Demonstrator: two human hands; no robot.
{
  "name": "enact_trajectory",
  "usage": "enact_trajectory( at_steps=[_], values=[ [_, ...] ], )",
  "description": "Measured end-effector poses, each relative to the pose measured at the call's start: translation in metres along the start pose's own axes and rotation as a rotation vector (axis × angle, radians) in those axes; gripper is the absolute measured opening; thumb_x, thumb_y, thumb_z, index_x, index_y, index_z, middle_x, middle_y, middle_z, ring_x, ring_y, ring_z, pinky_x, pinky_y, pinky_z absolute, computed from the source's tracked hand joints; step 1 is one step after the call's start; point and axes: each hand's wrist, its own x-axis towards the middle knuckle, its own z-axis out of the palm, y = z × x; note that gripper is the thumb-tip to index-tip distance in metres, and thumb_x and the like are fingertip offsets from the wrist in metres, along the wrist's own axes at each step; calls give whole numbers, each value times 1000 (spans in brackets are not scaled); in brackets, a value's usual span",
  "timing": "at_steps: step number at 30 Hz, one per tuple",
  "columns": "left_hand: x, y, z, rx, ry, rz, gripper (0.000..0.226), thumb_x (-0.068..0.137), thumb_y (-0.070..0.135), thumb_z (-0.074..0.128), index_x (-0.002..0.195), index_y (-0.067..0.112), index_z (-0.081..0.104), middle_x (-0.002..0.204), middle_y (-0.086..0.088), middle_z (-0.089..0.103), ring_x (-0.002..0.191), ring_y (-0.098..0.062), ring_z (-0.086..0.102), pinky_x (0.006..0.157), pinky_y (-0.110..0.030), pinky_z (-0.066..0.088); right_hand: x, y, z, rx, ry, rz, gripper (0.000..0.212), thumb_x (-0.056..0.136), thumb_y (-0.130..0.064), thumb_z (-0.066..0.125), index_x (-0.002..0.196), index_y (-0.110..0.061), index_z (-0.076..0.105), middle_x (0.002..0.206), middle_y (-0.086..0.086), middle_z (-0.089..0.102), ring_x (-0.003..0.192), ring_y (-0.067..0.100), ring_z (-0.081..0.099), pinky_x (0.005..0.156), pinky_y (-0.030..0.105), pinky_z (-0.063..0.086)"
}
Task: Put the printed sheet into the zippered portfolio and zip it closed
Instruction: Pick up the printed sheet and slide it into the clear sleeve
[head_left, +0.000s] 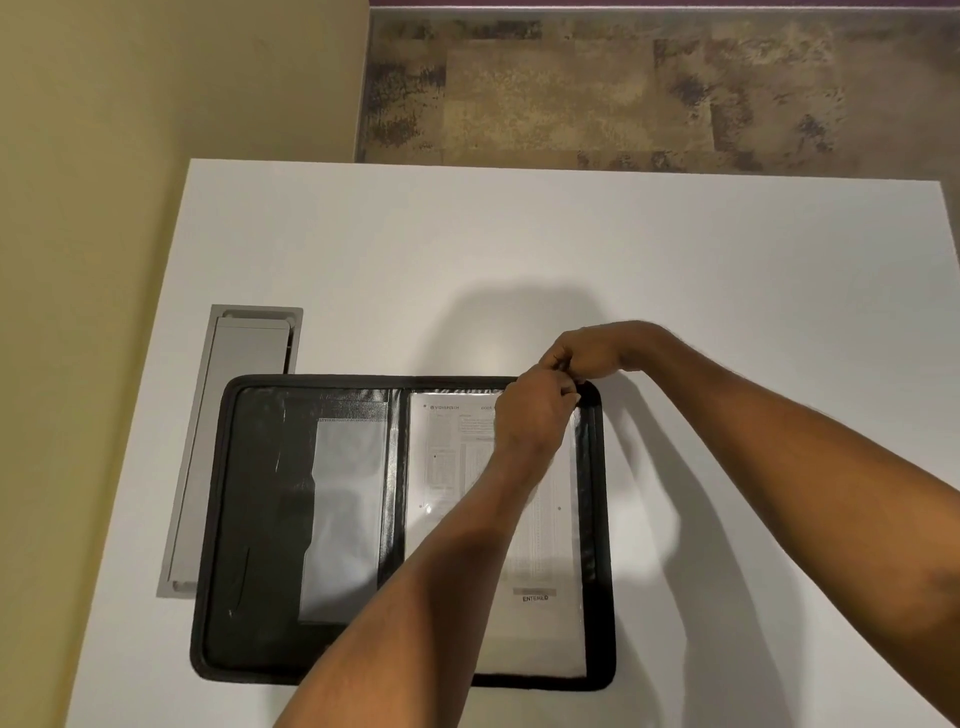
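Note:
The black zippered portfolio (260, 493) lies open and flat on the white table (519, 249). Its right half holds the printed sheet (447, 467) inside a clear sleeve; the word ENTERED shows near the sheet's bottom. A second clear pocket (348, 519) sits on the left half. Both hands meet at the portfolio's far right corner. My left hand (535, 415) rests over the top of the sheet with its fingers pinched at the sleeve's upper right corner. My right hand (587, 353) pinches the same spot from above. What exactly the fingers hold is hidden.
A grey cable hatch (228, 441) is set into the table just left of the portfolio, partly under its corner. A yellow wall (104, 156) stands to the left. Patterned brown carpet (623, 93) lies beyond the table's far edge.

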Motion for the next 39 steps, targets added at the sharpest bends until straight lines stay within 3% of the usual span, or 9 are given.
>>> enact_trajectory(
  at_steps=[4, 6, 9, 15, 18, 22, 25, 30, 39],
  values=[
    [-1, -2, -4, -7, 1, 43, 18, 97, 18, 66, 100, 22, 83, 108, 6, 79, 89, -14, 72, 69, -24, 47, -10, 8, 4, 23, -38, -55, 47, 85, 14, 59, 126, -9, 67, 115, 6, 74, 111, 28, 68, 104, 45, 52],
    [0, -2, -4, -9, -9, 47, 17, 96, 16, 66, 97, 19, 83, 108, 4, 79, 91, -15, 73, 70, -24, 49, -14, 13, 11, 25, -12, -82, 52, 82, 9, 70, 130, -9, 64, 119, 7, 73, 112, 25, 68, 101, 41, 53],
    [2, 0, -5, -12, -15, 50, 18, 94, 15, 65, 96, 18, 83, 106, 5, 79, 85, -9, 67, 64, -19, 41, -17, 23, 25, 80, 119, -147, 44, 77, 3, 79, 116, -10, 65, 107, 6, 73, 98, 25, 68, 91, 41, 54],
    [8, -3, -16, 47, -97, 70, 19, 96, 20, 65, 103, 15, 81, 99, -3, 78, 88, -22, 73, 75, -35, 57, -17, 39, 56, 216, 336, -226, 38, 77, 1, 78, 92, -31, 64, 84, -11, 65, 78, 9, 58, 78, 42, 52],
    [11, -7, -23, 48, -138, 73, 19, 95, 25, 65, 102, 18, 81, 99, -1, 78, 89, -22, 73, 76, -37, 58, -13, 39, 62, 197, 401, -249, 41, 78, 0, 76, 78, -38, 61, 72, -17, 60, 67, 2, 52, 69, 31, 44],
    [17, -21, -42, 62, -177, 101, 12, 92, 32, 71, 98, 27, 80, 96, 7, 76, 85, -17, 68, 72, -30, 51, -10, 41, 59, 179, 421, -264, 23, 83, -7, 78, 84, -28, 70, 74, -15, 71, 65, 3, 56, 67, 30, 44],
    [19, -35, -58, 173, -233, 144, 16, 89, 32, 75, 104, 27, 78, 97, 8, 76, 87, -18, 69, 76, -32, 54, -9, 44, 54, 170, 432, -232, 15, 87, -10, 79, 95, -23, 78, 80, -4, 78, 73, 17, 68, 74, 32, 52],
    [20, -60, -80, 203, -258, 131, 9, 87, 22, 73, 91, 25, 80, 84, 10, 77, 79, -16, 70, 76, -34, 58, -10, 43, 54, 114, 444, -236, 14, 89, -10, 76, 89, -23, 80, 76, -20, 75, 74, -1, 69, 77, 29, 56],
    [11, -94, -96, 305, -142, 238, 16, 98, 36, 68, 104, 33, 83, 111, 16, 74, 95, -9, 69, 78, -29, 50, -13, 46, 66, 176, 611, -207, 4, 87, -16, 83, 89, -20, 83, 84, -13, 71, 77, -5, 62, 70, 16, 42]
  ],
)
